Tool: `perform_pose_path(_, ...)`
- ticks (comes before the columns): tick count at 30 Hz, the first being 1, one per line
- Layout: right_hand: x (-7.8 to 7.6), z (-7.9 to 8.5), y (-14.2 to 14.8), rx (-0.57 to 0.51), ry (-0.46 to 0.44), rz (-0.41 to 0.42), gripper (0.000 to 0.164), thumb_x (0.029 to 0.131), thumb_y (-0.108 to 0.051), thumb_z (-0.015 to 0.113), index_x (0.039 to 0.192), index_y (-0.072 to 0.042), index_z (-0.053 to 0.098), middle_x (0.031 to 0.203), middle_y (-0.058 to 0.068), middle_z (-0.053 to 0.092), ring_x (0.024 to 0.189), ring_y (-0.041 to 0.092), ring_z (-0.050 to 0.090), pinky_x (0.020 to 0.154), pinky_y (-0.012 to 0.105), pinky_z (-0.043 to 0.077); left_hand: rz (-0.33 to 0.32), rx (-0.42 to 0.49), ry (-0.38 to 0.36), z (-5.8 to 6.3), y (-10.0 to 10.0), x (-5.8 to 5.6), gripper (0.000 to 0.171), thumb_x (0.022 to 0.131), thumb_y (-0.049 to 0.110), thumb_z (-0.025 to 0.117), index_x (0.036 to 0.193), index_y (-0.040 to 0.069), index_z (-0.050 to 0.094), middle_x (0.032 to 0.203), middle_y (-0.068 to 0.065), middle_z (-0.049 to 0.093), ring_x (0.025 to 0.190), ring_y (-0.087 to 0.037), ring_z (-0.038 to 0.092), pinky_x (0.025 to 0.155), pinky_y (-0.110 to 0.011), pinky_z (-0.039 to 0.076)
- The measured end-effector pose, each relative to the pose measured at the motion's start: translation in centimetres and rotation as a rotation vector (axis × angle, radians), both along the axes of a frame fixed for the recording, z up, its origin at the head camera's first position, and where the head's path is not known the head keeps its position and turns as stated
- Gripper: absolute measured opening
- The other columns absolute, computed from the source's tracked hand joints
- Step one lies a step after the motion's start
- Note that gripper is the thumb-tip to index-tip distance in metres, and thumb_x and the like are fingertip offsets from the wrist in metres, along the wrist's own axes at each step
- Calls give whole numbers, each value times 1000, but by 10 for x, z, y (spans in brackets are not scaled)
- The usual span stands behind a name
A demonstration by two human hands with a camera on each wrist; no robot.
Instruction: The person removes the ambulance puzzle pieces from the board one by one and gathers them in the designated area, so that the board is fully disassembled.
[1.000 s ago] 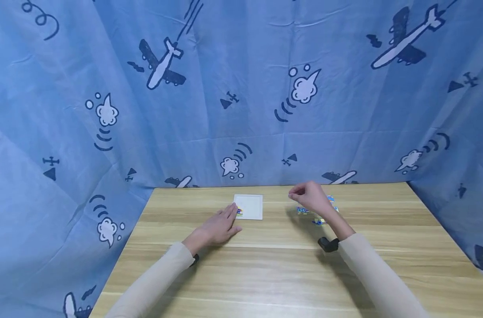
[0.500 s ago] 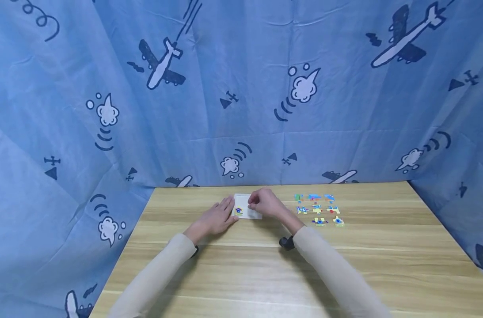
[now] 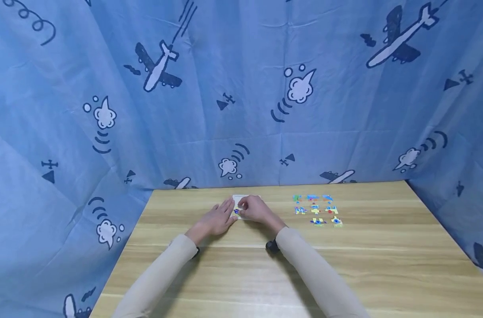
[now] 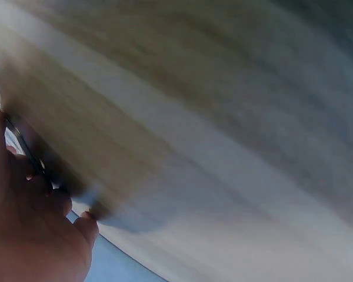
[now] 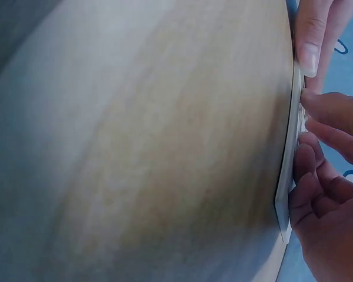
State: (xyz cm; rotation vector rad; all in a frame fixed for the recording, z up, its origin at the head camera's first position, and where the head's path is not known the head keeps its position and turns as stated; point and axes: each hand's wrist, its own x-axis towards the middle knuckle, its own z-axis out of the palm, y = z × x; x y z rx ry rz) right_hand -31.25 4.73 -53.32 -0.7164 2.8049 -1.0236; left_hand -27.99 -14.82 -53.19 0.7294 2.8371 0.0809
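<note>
A small square white tray point(image 3: 237, 197) lies near the table's back edge, with a blue and yellow jigsaw piece point(image 3: 236, 211) in its front left corner. My left hand point(image 3: 216, 218) rests against the tray's left side, fingers extended and thumb at the front corner. Over the tray, my right hand point(image 3: 257, 209) has thumb and index finger pinched at the piece. In the right wrist view that hand point(image 5: 335, 194) stands low at the tray edge point(image 5: 288, 158), close to the left thumb point(image 5: 312, 41); its fingertips are partly hidden. The left wrist view is blurred around the left hand point(image 4: 35, 235).
Several colourful jigsaw pieces point(image 3: 315, 210) lie in loose rows on the wooden table point(image 3: 241, 274), right of the tray. A blue curtain point(image 3: 249, 88) with plane prints hangs directly behind the table and along both sides.
My right hand has come left from above the loose pieces to the tray, then farther left to the piece in its corner. The left hand has stayed at the tray's left side.
</note>
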Motion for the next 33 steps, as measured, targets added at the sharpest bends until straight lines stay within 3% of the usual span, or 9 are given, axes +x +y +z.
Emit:
perform_pose_path(9, -4, 0, -2, -14, -35, -18, 20, 86, -6, 79, 106, -2, 80, 82, 4, 74, 76, 12, 63, 76, 29, 56, 10, -19, -4, 2, 1, -1, 68, 115, 44, 29, 168, 3, 16, 179, -13, 11, 167, -30, 15, 135, -51, 21)
perform_pose_path(20, -3, 2, -7, -120, -109, -103, 16, 82, -2, 80, 98, 0, 78, 83, 6, 74, 76, 13, 62, 76, 26, 53, 17, -41, -18, 2, 2, -4, 69, 115, 45, 28, 169, 4, 15, 179, -11, 9, 167, -28, 14, 135, -50, 20)
perform_pose_path(25, 0, 4, -12, -164, -89, -98, 3, 84, -3, 78, 86, -1, 78, 78, 7, 75, 72, 15, 63, 71, 26, 53, 11, -40, -11, 2, -1, -5, 69, 115, 45, 28, 168, 3, 16, 179, -12, 11, 167, -28, 15, 135, -51, 21)
perform_pose_path(29, 2, 2, -15, -199, -56, -53, 10, 80, -1, 76, 89, 2, 74, 76, 7, 74, 70, 14, 64, 67, 26, 54, 5, -54, -12, 3, -2, -4, 69, 115, 46, 27, 168, 3, 16, 179, -12, 11, 167, -29, 15, 135, -51, 22)
perform_pose_path(33, 4, 2, -17, -152, -29, -62, 14, 77, 1, 75, 91, 4, 73, 72, 3, 67, 66, 13, 58, 64, 24, 50, -5, -53, -7, 2, -1, -2, 68, 115, 44, 28, 168, 3, 18, 178, -13, 13, 166, -30, 16, 134, -51, 23)
